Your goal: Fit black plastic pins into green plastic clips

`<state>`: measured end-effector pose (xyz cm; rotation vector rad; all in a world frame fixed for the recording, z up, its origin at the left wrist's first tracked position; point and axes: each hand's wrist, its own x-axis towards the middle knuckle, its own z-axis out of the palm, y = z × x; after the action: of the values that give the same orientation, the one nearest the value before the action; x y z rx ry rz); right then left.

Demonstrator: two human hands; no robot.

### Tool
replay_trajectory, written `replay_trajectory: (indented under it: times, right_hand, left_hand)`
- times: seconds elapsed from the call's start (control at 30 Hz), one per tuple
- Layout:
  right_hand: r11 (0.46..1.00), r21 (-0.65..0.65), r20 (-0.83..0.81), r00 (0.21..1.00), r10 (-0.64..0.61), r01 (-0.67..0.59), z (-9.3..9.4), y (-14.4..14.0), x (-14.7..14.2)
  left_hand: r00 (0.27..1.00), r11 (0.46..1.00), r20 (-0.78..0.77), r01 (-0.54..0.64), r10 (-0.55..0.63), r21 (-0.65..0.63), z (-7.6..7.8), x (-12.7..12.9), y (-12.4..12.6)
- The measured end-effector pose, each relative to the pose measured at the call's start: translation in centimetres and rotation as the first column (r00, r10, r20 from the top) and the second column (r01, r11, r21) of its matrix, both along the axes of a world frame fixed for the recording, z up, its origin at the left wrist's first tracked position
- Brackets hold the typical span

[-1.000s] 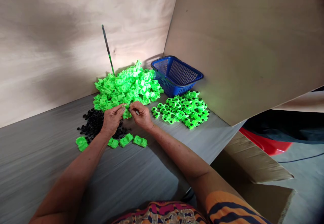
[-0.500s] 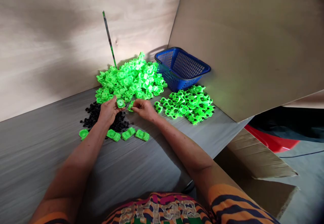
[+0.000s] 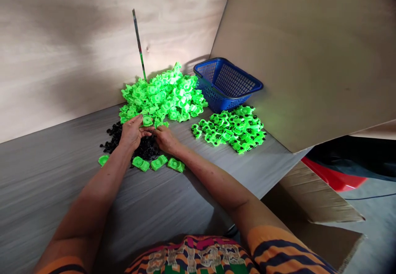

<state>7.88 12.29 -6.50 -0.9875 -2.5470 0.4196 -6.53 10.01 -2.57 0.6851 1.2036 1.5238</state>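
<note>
My left hand (image 3: 131,133) holds a small bright green plastic part (image 3: 147,120) between thumb and fingers, just in front of a big heap of the same green parts (image 3: 162,96). My right hand (image 3: 165,138) is lowered next to it, palm down, fingertips at the pile of small black pieces (image 3: 140,144); whether it grips one is hidden. A few loose green parts (image 3: 158,163) lie in a row below both hands.
A second, flatter pile of green parts with black pieces fitted (image 3: 233,128) lies to the right. A blue mesh basket (image 3: 227,84) stands behind it. Plywood boards wall the grey table (image 3: 62,183). A thin rod (image 3: 139,45) leans at the back. Cardboard and a red object (image 3: 334,175) sit beyond the right edge.
My hands came apart and dropped toward the table. The right hand moved down to the black pieces. The left hand still holds a green part.
</note>
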Motion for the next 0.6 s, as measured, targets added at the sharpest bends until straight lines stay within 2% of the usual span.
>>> replay_trajectory:
  times: [0.17, 0.3, 0.43, 0.6]
  right_hand:
    - [1.000, 0.023, 0.039, 0.999, -0.008, 0.007, -0.1, -0.1, -0.1]
    - [0.999, -0.026, -0.094, 0.995, -0.022, 0.020, -0.5, 0.3, 0.3]
    - [0.984, -0.173, -0.296, 0.955, -0.002, -0.052, -0.2, 1.4, 2.4]
    - [0.905, -0.398, -0.577, 0.808, -0.117, -0.153, 1.5, 2.4, 5.1]
  left_hand:
    - [1.000, 0.999, 0.007, 0.003, -0.003, 0.036, 0.4, 0.3, -0.3]
    - [0.994, 0.992, 0.028, 0.099, -0.102, 0.080, 0.6, 0.4, -0.4]
    - [0.988, 0.985, 0.062, 0.130, -0.138, 0.113, 0.5, 0.3, -0.3]
    - [0.982, 0.980, 0.080, 0.162, -0.172, 0.114, 0.0, 0.8, -0.5]
